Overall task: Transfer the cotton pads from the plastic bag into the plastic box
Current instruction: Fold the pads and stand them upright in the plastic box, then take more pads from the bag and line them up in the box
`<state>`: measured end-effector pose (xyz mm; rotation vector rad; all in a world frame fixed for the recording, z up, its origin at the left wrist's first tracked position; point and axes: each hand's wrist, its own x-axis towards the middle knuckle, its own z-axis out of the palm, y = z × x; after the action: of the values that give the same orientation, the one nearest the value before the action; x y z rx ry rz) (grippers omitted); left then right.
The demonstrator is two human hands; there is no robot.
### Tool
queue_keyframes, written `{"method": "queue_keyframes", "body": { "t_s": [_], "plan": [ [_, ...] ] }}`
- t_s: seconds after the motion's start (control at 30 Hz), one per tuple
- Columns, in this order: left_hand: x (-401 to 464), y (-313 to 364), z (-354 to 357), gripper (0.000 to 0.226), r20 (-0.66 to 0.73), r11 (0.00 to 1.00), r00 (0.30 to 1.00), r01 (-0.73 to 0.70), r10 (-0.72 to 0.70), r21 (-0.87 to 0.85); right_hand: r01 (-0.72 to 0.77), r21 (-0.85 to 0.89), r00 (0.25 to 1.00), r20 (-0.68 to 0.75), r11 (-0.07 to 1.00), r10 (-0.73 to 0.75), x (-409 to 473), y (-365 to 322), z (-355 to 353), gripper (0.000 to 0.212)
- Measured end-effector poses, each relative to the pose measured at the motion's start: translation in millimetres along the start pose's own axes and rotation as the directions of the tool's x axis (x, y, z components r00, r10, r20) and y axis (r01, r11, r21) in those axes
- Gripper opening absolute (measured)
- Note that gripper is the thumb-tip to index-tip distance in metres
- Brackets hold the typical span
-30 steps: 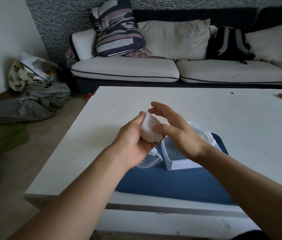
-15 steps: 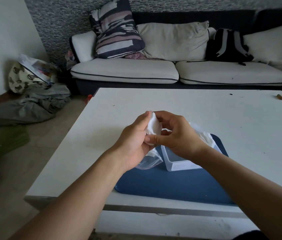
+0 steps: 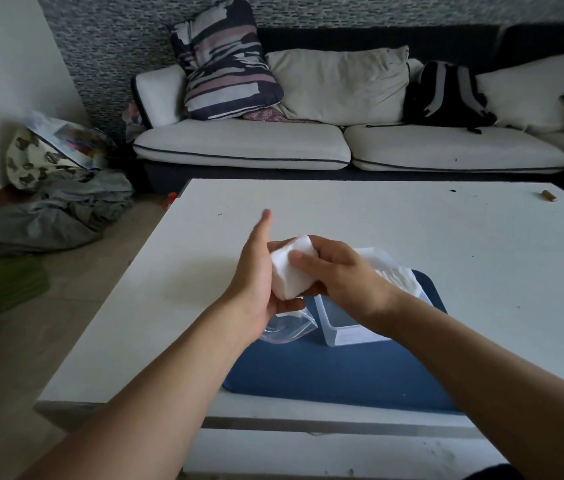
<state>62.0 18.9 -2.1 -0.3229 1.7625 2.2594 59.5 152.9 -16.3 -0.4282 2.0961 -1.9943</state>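
2 hands (image 3: 256,282) (image 3: 341,278) grip 1 stack (cotton pads) (image 3: 289,271).

hands (image 3: 256,282) 2 | plastic box (image 3: 346,336) 1 | plastic bag (image 3: 289,329) 1 | backpack (image 3: 447,95) 1
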Motion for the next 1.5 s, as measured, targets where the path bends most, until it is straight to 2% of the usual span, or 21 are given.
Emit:
{"method": "queue_keyframes", "body": {
  "t_s": [0.07, 0.13, 0.2, 0.3, 0.4, 0.53, 0.6, 0.63, 0.67, 0.7, 0.73, 0.8, 0.83, 0.9, 0.97, 1.07, 1.23, 1.33, 1.5],
  "plan": [
    [0.2, 1.1, 4.0, 0.075, -0.156, 0.998, 0.988, -0.018, 0.007, -0.065, 0.017, -0.011, 0.998, -0.068, 1.0, -0.017, 2.9, 0.2, 2.4, 0.028],
    [1.7, 0.9, 6.7, 0.076, -0.231, 0.988, 0.972, -0.07, 0.036, -0.139, 0.017, 0.005, 0.993, -0.12, 1.0, -0.016, 3.8, -1.3, 6.0, 0.026],
    [1.4, 0.3, 9.2, 0.08, -0.243, 0.982, 0.969, -0.089, 0.047, -0.167, -0.003, 0.022, 0.995, -0.101, 1.0, 0.005, 2.4, -2.4, 11.4, 0.028],
    [1.9, -2.4, 10.4, 0.082, -0.246, 0.979, 0.967, -0.112, 0.068, -0.171, -0.035, 0.04, 0.995, -0.093, 0.999, 0.039, 0.5, -5.0, 14.0, 0.048],
    [2.1, -3.4, 11.4, 0.083, -0.236, 0.981, 0.968, -0.121, 0.082, -0.155, -0.061, 0.11, 0.996, -0.064, 0.992, 0.068, -1.8, -6.2, 13.7, 0.036],
    [5.9, -3.9, 15.5, 0.073, -0.206, 0.989, 0.976, -0.097, 0.072, -0.113, -0.067, 0.094, 0.997, -0.029, 0.993, 0.07, -0.4, -3.5, 10.4, 0.02],
    [9.5, -5.2, 16.9, 0.062, -0.219, 0.988, 0.964, -0.153, 0.15, 0.003, -0.115, 0.093, 0.986, -0.115, 0.989, 0.125, 5.3, -3.9, -8.6, 0.022],
    [12.2, -7.6, 15.1, 0.054, -0.208, 0.959, 0.944, -0.222, 0.256, 0.174, -0.149, 0.09, 0.965, -0.204, 0.985, 0.164, 8.2, -3.6, -22.3, 0.028],
    [14.8, -11.9, 11.5, 0.044, -0.146, 0.872, 0.91, -0.31, 0.387, 0.379, -0.194, 0.076, 0.928, -0.309, 0.978, 0.208, 9.4, -2.7, -37.8, 0.032],
    [15.8, -16.2, 7.2, 0.035, -0.022, 0.731, 0.871, -0.397, 0.491, 0.555, -0.252, 0.045, 0.877, -0.41, 0.967, 0.248, 10.1, 1.4, -54.2, 0.035],
    [16.4, -20.8, 3.8, 0.027, 0.132, 0.568, 0.835, -0.47, 0.534, 0.676, -0.32, -0.001, 0.824, -0.494, 0.947, 0.278, 9.3, 5.4, -67.5, 0.037],
    [18.3, -32.1, -1.2, 0.021, 0.407, 0.253, 0.782, -0.562, 0.473, 0.787, -0.443, -0.091, 0.744, -0.592, 0.892, 0.309, 9.1, 15.8, -83.8, 0.047],
    [17.2, -37.1, -1.0, 0.021, 0.489, 0.14, 0.776, -0.579, 0.399, 0.803, -0.492, -0.166, 0.723, -0.626, 0.855, 0.294, 10.3, 21.6, -87.9, 0.052],
    [15.8, -43.9, -0.6, 0.022, 0.577, 0.024, 0.772, -0.604, 0.265, 0.797, -0.565, -0.417, 0.731, -0.653, 0.712, 0.198, 15.2, 30.3, -87.1, 0.053],
    [14.3, -46.0, 0.2, 0.024, 0.602, 0.009, 0.777, -0.614, 0.185, 0.789, -0.579, -0.581, 0.769, -0.622, 0.572, 0.146, 21.3, 37.3, -81.9, 0.05],
    [12.7, -49.0, 2.5, 0.03, 0.617, -0.02, 0.781, -0.618, 0.092, 0.786, -0.567, -0.673, 0.803, -0.581, 0.474, 0.135, 28.7, 51.4, -77.2, 0.048],
    [11.9, -58.2, 1.4, 0.042, 0.583, -0.072, 0.81, -0.587, -0.066, 0.807, -0.555, -0.734, 0.814, -0.576, 0.391, 0.073, 31.0, 65.3, -76.1, 0.032],
    [12.5, -57.5, -0.8, 0.043, 0.549, -0.077, 0.832, -0.554, -0.08, 0.829, -0.555, -0.765, 0.818, -0.573, 0.328, 0.048, 30.9, 68.6, -76.1, 0.028],
    [11.3, -56.2, 1.1, 0.045, 0.552, -0.07, 0.831, -0.556, -0.074, 0.828, -0.607, -0.745, 0.786, -0.615, 0.277, 0.066, 28.7, 73.4, -75.8, 0.036]
  ]
}}
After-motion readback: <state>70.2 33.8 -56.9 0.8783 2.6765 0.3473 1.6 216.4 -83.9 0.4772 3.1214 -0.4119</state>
